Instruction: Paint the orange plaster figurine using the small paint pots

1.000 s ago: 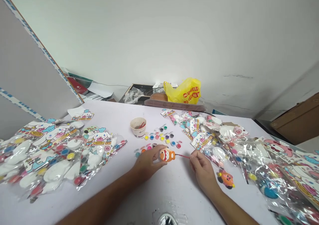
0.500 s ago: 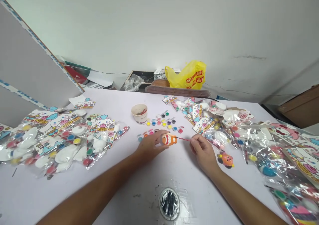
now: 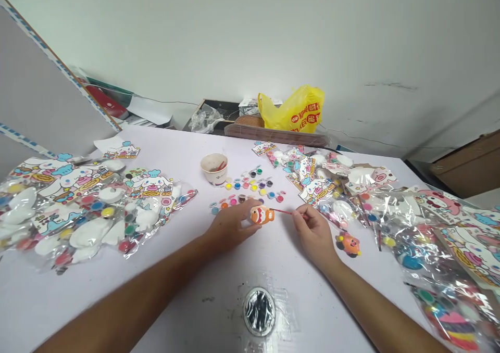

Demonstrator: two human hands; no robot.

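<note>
Left hand: the left hand (image 3: 230, 225) is pinching the orange-and-white figurine (image 3: 262, 215) between thumb and fingers, at its left side.
Orange-and-white figurine: it is lying sideways in that grip, raised toward the right hand, showing red marks beside its white patches.
Right hand: the right hand (image 3: 312, 233) is pinching a slim red brush (image 3: 282, 212) between thumb and fingertips.
Red brush: it is pointing leftward from the right hand, its tip reaching the figurine's near-right end; whether it is touching cannot be told.
Paint pots: small lidded paint pots (image 3: 253, 187) of many colours are lying in rows just beyond the left hand.
Paper cup: a paper cup (image 3: 215, 178) is standing beyond the left hand, holding reddish sticks.
Second figurine: an orange figurine with yellow and dark parts (image 3: 351, 244) is resting just right of the right hand.
Packets, left: clear packets of white shapes and paints (image 3: 89, 217) are lying in a heap left of the left hand.
Packets, right: similar packets (image 3: 390, 207) are spreading beyond and right of the right hand.
Round fitting: a round, shiny fitting (image 3: 259, 311) is showing in the white table (image 3: 187, 316), nearer the wearer than both hands.
Yellow bag: a yellow plastic bag (image 3: 297, 111) is sitting farthest out, against the wall.
</note>
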